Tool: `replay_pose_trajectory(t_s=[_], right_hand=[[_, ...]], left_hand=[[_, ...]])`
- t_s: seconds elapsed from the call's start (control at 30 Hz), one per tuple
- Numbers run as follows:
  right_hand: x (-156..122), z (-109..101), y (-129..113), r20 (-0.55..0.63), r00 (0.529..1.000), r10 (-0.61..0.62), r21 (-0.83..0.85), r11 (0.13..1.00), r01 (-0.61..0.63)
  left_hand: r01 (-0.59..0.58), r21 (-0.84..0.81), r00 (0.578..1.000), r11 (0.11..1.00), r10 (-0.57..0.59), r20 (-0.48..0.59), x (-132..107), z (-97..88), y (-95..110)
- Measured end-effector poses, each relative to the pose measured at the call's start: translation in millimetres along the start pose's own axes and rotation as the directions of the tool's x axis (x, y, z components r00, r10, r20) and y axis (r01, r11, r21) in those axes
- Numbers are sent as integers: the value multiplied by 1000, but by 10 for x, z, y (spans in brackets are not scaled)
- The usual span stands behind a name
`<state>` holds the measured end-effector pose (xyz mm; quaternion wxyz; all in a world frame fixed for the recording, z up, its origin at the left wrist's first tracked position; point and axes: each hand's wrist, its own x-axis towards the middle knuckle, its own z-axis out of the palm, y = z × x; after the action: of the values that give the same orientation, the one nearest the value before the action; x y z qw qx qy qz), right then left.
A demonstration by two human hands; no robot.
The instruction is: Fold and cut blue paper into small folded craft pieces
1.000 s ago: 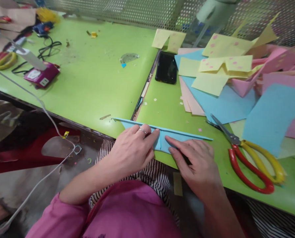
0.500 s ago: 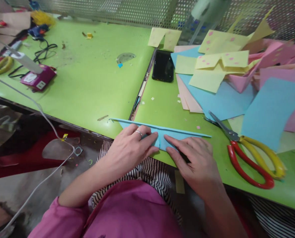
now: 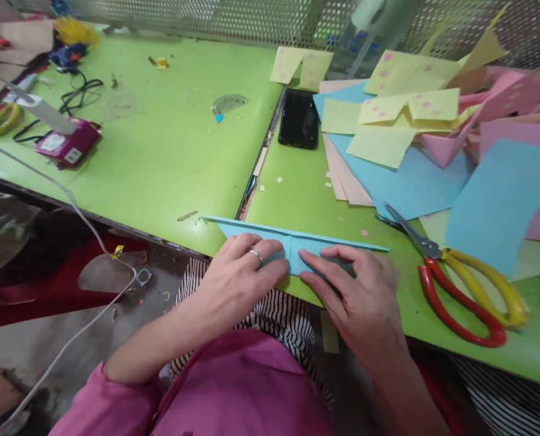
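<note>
A folded sheet of blue paper (image 3: 298, 241) lies at the table's front edge, a long narrow fold along its far side and a crease down its middle. My left hand (image 3: 240, 281), with a ring on one finger, presses its bent fingers on the left half, just beside the crease. On the right half, my right hand (image 3: 361, 287) holds the paper with thumb and index fingertips close together; its other fingers are bent above the sheet. Both palms cover parts of the paper. Scissors (image 3: 428, 247) with one red and one yellow handle lie partly opened to the right.
A black phone (image 3: 299, 119) lies beyond the paper, near a gap between two green tabletops (image 3: 170, 139). Blue, pink and yellow papers (image 3: 415, 181) are piled at the right. A clear protractor (image 3: 230, 104) and a purple power adapter (image 3: 68, 142) with cables sit leftward.
My left fingers have drawn slightly back, baring more of the paper's middle crease. The right hand's index finger and thumb have come a little closer together. The paper stays in place.
</note>
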<state>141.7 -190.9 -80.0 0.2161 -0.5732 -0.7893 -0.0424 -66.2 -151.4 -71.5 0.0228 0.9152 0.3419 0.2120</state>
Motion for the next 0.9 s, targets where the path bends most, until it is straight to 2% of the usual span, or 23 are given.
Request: replay_pose_trajectory(t_s=[0.1,0.2,0.43,0.5,0.67,0.9], right_hand=[[-30,-15,-42,-79,995,-60,-102,993,52],[-70,-35,-69,-74,989,-131,-130,984,121],[-228,-40,-162,-92,983,-158,-147,979,143],[-267,-15,-204,-85,986,-144,-145,981,131],[-316,84,-287,-161,986,-45,-108,994,28],[-316,124,-305,-157,987,-22,-119,993,3]], left_hand=[[-9,114,1000,993,10,-3,-98,-18,115],[-9,157,1000,988,11,-13,-214,-30,247],[100,194,993,976,-110,39,-449,72,492],[117,195,992,974,-126,33,-466,107,518],[153,164,988,975,-149,-39,-440,188,498],[121,179,992,976,-113,-52,-457,242,457]])
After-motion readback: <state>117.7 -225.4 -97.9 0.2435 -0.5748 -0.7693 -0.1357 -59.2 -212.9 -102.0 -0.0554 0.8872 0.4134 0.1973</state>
